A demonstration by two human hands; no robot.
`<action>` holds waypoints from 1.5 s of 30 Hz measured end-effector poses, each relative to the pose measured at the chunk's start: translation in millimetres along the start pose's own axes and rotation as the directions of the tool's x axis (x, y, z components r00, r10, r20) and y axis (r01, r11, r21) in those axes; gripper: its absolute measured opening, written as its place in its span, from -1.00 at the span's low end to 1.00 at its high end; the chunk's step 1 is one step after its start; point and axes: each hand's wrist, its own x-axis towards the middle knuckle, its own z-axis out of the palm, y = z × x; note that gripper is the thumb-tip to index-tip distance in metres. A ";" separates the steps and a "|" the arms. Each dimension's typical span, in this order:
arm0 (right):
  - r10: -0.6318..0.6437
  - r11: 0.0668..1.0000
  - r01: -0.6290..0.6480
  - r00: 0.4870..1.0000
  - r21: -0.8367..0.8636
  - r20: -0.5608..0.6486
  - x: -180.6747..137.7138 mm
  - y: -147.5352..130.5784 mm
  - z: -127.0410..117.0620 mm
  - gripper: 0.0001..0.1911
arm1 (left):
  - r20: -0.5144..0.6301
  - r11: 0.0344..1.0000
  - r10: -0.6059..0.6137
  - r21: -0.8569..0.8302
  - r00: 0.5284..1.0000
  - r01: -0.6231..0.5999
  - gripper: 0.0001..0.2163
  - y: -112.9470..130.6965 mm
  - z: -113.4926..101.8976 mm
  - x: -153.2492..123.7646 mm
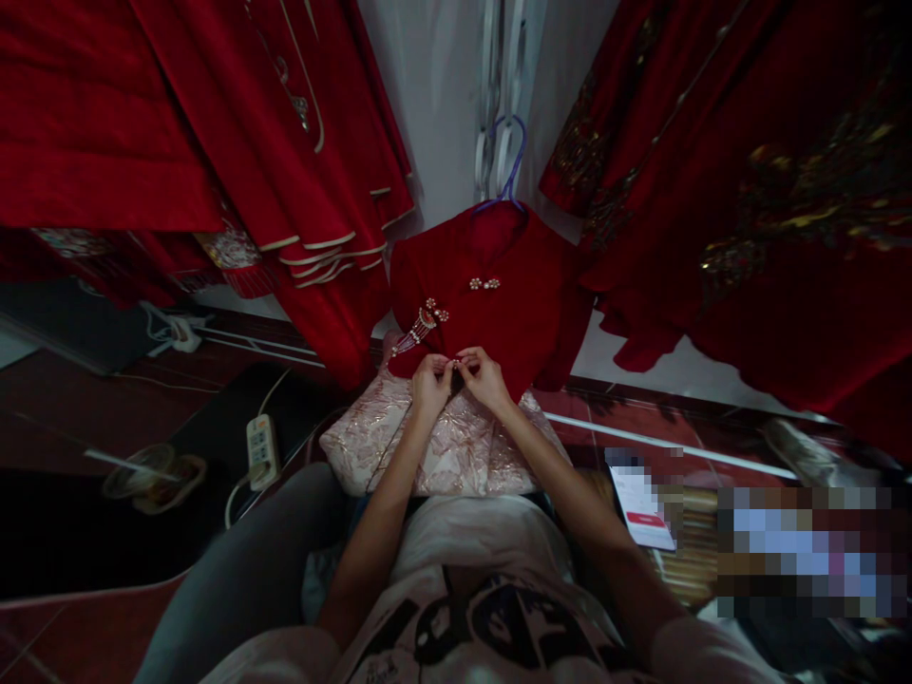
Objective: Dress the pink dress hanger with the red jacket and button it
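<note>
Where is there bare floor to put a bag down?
Bare red floor lies left, between the power strip, the cup and the hanging red gowns. It is crowded in the middle, where the left hand and right hand pinch the small red jacket over the pink cloth, and right, by the phone.

Perhaps a pearl button [456,362], tiny, half hidden between the fingers [471,362]
</note>
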 end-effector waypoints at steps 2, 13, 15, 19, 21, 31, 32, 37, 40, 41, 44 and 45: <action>-0.002 1.000 0.002 1.000 -0.002 0.004 -0.5 0.2 0.5 -0.81 | -0.005 0.999 0.010 0.047 1.000 -0.010 -0.88 4.2 2.0 -2.8; 0.115 0.986 -0.137 0.972 0.096 0.205 8.9 -17.3 -31.3 -0.77 | 0.025 0.920 -0.178 -0.351 0.984 0.176 -0.84 -9.9 4.5 36.1; 0.119 0.970 -0.187 0.922 0.155 0.368 11.1 -26.1 -49.2 -0.72 | 0.047 0.819 -0.256 -0.521 0.966 0.242 -0.81 -7.1 2.4 56.0; 0.096 0.951 -0.219 0.879 0.217 0.467 12.5 -40.2 -74.8 -0.68 | 0.153 0.566 -0.366 -0.746 0.918 0.351 -0.77 7.3 0.3 80.7; 0.103 0.947 -0.226 0.885 0.226 0.455 12.6 -42.9 -78.8 -0.68 | 0.157 0.508 -0.391 -0.784 0.907 0.355 -0.78 12.9 -0.2 84.6; 0.063 0.954 -0.190 0.885 0.234 0.460 11.3 -32.7 -68.5 -0.70 | 0.081 0.569 -0.419 -0.753 0.904 0.331 -0.85 18.6 5.3 94.0; 0.062 0.955 -0.186 0.886 0.230 0.459 10.9 -33.0 -68.2 -0.71 | 0.040 0.591 -0.447 -0.737 0.894 0.328 -0.88 20.0 7.9 96.0; 0.072 0.959 -0.189 0.883 0.211 0.464 10.1 -38.4 -72.7 -0.72 | 0.209 0.559 -0.494 -0.668 0.844 0.492 -0.79 36.2 12.2 102.4; 0.077 0.955 -0.211 0.856 0.210 0.512 10.1 -42.6 -79.8 -0.74 | 0.449 0.617 -0.360 -0.543 0.817 0.570 -0.66 52.9 10.4 102.5; 0.083 0.953 -0.225 0.836 0.201 0.542 10.0 -44.1 -82.7 -0.76 | 0.445 0.688 -0.307 -0.507 0.841 0.520 -0.66 58.6 11.1 102.8; 0.112 0.949 -0.269 0.771 0.162 0.626 9.2 -48.5 -92.6 -0.79 | 0.217 0.906 -0.049 -0.401 0.975 0.135 -0.76 73.5 17.0 106.2; 0.119 0.948 -0.278 0.755 0.152 0.644 8.8 -49.8 -96.2 -0.80 | 0.144 0.941 0.062 -0.338 0.988 -0.010 -0.77 77.5 19.1 108.3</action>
